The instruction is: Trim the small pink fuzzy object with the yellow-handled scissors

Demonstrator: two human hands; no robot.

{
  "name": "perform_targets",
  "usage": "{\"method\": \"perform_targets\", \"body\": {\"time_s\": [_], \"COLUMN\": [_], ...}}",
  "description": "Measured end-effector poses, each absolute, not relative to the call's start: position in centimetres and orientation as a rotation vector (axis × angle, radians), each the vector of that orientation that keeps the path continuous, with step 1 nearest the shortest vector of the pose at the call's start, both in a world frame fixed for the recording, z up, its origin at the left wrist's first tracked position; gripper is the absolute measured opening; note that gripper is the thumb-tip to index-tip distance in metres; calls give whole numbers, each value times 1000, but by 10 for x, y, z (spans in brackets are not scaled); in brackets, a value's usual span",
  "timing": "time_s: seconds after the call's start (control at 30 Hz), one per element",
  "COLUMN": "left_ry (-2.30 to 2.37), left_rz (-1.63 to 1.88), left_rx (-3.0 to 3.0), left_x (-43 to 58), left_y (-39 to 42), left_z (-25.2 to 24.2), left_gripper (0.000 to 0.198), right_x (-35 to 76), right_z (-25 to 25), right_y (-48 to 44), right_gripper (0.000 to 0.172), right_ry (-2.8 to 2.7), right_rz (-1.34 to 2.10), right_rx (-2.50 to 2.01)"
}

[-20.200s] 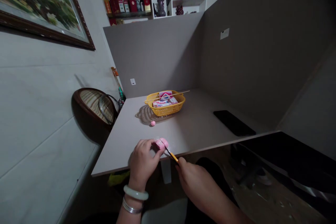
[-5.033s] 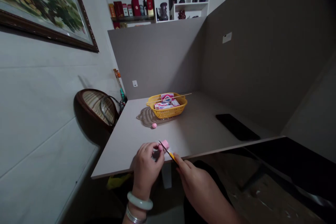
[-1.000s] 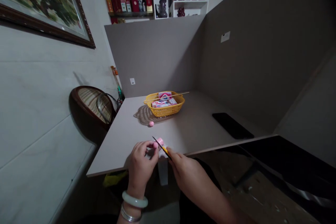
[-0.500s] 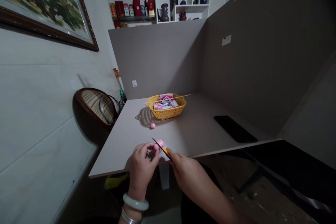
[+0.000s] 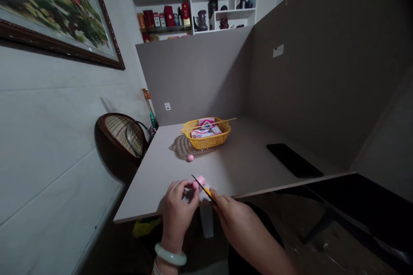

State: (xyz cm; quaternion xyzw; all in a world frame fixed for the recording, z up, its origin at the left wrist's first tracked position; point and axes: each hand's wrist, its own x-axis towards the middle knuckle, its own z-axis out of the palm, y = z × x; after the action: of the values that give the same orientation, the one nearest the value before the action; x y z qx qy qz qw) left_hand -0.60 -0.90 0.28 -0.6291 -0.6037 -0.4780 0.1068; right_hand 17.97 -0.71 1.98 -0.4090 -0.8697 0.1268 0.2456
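Nearest, one pale green bangle [image 5: 170, 255] and a bit of silver band [image 5: 156, 269] around the left wrist. Left hand [image 5: 177, 208] with thumb and finger pinching one small pink ball [image 5: 195, 185]. Right hand [image 5: 234, 215] closed tight around the yellow and black handle of one knife [image 5: 208, 191]. Dark blade slanting up to the left, between the small pink ball and one bigger pink lump [image 5: 201, 179]; too small to tell if touching. Bigger lump near the front edge of one grey table [image 5: 245, 161], with some thin white stuff [image 5: 204, 196] just beside. Farther back, one second pink ball [image 5: 190, 158] on the table. Two balls and one lump, so three pink things in all. Off to the right, one flat black thing [image 5: 294, 160]. Behind the second ball, one yellow basket [image 5: 211, 141] with at least three pink and white boxes [image 5: 205, 124] inside and one thin stick [image 5: 227, 120] across the top. To the left, one round brown thing [image 5: 112, 137] with a striped middle. On the grey walls [image 5: 196, 73], two white plates [image 5: 278, 50]. High up, one framed painting [image 5: 61, 8] and one white shelf [image 5: 223, 34] with red boxes [image 5: 169, 16] and one big dark vase [image 5: 202, 20].
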Motion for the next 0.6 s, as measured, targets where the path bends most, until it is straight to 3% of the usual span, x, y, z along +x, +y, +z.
{"method": "perform_targets", "body": {"time_s": [0.6], "left_ry": [-1779], "left_rz": [-1392], "left_rx": [-1866], "left_x": [-6], "left_y": [-10], "left_z": [5], "left_gripper": [12], "right_x": [194], "right_z": [6], "right_y": [-21], "right_gripper": [47], "right_ry": [-2312], "right_rz": [383], "right_rx": [-1122]}}
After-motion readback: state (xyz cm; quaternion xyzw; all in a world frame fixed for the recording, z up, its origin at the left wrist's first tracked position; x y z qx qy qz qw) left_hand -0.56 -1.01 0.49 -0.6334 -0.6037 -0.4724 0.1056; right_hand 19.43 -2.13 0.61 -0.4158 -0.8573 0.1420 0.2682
